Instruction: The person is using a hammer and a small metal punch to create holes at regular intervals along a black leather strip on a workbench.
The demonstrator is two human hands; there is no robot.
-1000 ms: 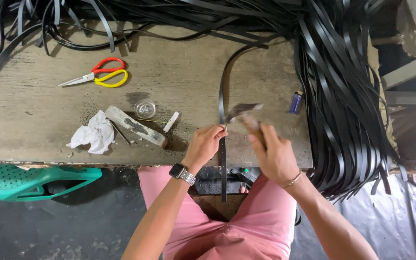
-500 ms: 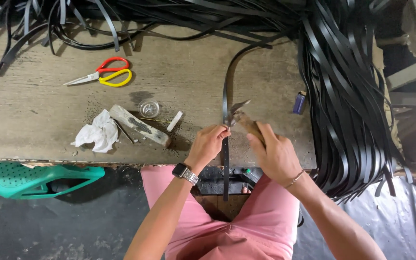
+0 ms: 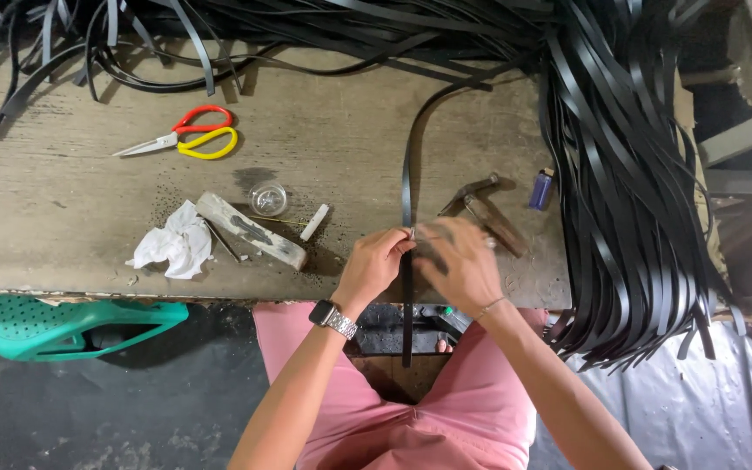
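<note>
Head view: both hands meet at the bench's (image 3: 63,252) near edge, on one black strap (image 3: 408,174). L hand (image 3: 378,264) pinches the strap w/ fingertips; watch on that wrist. R hand (image 3: 456,261) is blurred, fingers curled over the strap just beside the L, so its grip can't be told for sure. Strap runs from the pile (image 3: 628,174) at the far side, curves down btw the hands, end hangs over the edge above pink lap. Pliers (image 3: 480,209) lie just past the R hand, blue lighter (image 3: 542,188) near them. Left of hands: wood block (image 3: 250,231), small glass jar (image 3: 269,198), white rag (image 3: 171,248), scissors (image 3: 184,141) w/ red and yellow handles. Green stool (image 3: 71,322) under the bench.
</note>
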